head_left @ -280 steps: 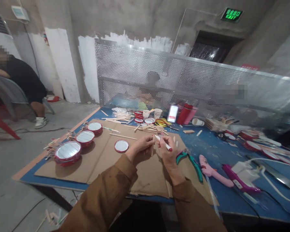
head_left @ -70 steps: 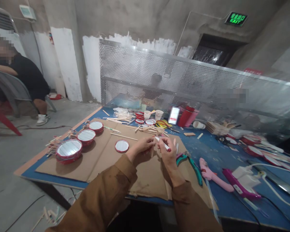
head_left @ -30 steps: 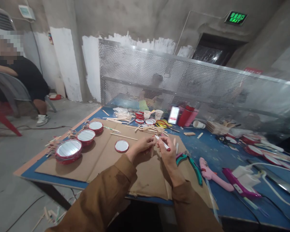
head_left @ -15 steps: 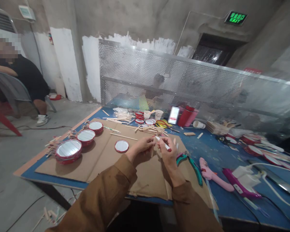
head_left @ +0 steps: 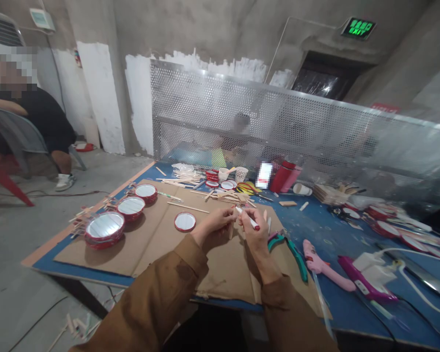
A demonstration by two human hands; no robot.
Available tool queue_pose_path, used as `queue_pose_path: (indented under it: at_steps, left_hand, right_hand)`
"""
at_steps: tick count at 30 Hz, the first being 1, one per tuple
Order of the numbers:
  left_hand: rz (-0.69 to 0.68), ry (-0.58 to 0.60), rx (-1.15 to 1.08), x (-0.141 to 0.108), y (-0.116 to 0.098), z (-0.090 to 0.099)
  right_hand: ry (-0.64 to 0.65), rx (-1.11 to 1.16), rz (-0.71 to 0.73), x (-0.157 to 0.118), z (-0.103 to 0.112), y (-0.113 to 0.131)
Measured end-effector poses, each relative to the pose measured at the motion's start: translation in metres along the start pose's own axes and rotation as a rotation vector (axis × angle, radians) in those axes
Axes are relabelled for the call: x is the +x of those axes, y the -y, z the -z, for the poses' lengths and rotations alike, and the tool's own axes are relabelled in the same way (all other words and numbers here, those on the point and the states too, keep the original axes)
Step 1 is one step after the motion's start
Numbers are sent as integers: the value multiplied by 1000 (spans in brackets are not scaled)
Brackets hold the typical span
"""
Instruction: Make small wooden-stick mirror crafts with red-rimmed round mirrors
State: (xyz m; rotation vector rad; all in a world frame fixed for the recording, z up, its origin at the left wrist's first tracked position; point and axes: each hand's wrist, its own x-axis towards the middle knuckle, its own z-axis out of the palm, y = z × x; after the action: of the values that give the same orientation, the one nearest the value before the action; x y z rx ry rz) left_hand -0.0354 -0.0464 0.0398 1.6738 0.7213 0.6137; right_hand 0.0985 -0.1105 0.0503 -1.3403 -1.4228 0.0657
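Note:
My right hand (head_left: pixel 254 227) is closed around a white marker with a red end (head_left: pixel 252 222), its tip pointing toward my left hand. My left hand (head_left: pixel 216 224) pinches a thin wooden stick (head_left: pixel 231 231), which is mostly hidden by the fingers. Both hands meet just above a brown cardboard sheet (head_left: pixel 161 244). Left of them lies a round white disc with a red rim (head_left: pixel 185 222). Farther left stand red-rimmed round pieces with sticks, the nearest being a stacked drum-like one (head_left: pixel 104 230). Teal-handled pliers (head_left: pixel 295 256) lie right of my right hand.
A pink glue gun (head_left: pixel 326 266) and a purple power strip (head_left: pixel 366 281) with cables lie at the right. Loose wooden sticks (head_left: pixel 231 195), paper cups (head_left: pixel 241 174), a phone (head_left: pixel 264 175) and a red bottle (head_left: pixel 281 177) line the back. Another person (head_left: pixel 40 112) sits at far left.
Both hands stay almost in place, with the marker still held against the stick. The view has shifted very slightly.

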Motion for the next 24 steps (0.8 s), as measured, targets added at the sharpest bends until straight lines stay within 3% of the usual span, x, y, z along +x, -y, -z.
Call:
queue_pose_path:
  at_steps: [24]
  left_hand:
    - [-40, -8, -11, 5, 8, 0]
  right_hand:
    - [25, -16, 17, -1, -2, -6]
